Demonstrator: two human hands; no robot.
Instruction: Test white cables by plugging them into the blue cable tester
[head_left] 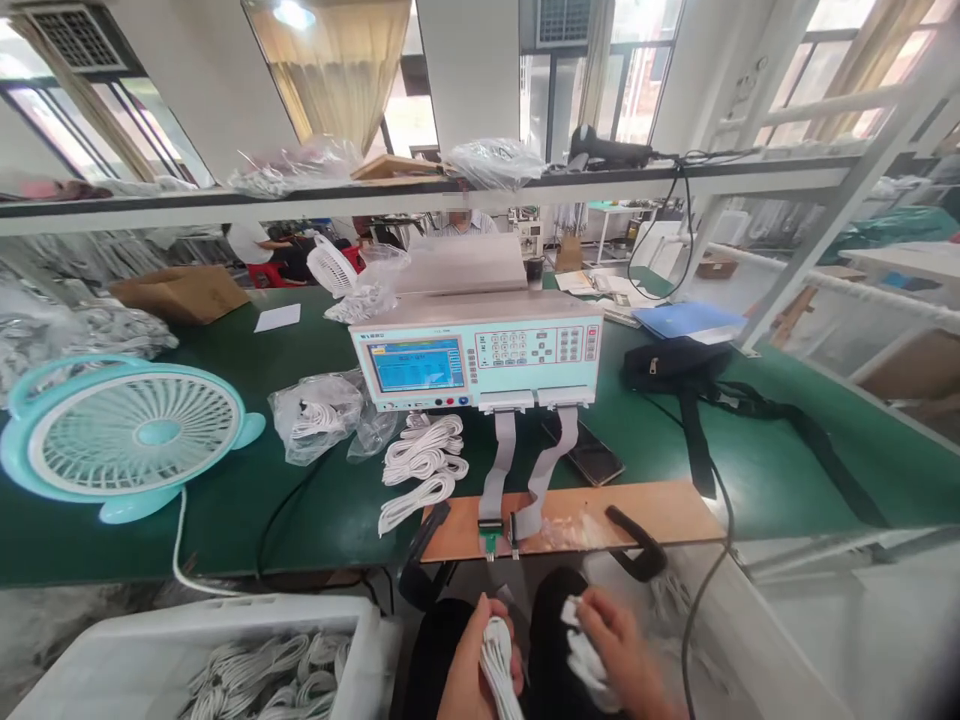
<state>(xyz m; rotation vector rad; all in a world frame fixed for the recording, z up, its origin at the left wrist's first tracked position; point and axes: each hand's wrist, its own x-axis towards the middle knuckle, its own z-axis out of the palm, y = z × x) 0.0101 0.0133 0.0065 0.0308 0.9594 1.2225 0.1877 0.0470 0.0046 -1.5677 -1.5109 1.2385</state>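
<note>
My left hand (474, 655) is low over my lap, closed around a coiled bundle of white cable (499, 668). My right hand (621, 645) is beside it, holding another white cable bundle (586, 662). Both hands are below the front edge of a wooden board (660, 510) that carries two grey ribbon cables (501, 465) running down from a pale green cable tester (480, 355) with a blue screen. More white cable coils (424, 465) lie left of the ribbons on the green table (780, 470).
A turquoise desk fan (127, 432) stands at the left. A white bin (187, 625) with several cable coils is at the bottom left. Plastic bags of cables (319, 415), a phone (592, 455), a black bag (675, 365) with strap, and an overhead shelf (420, 195) surround the tester.
</note>
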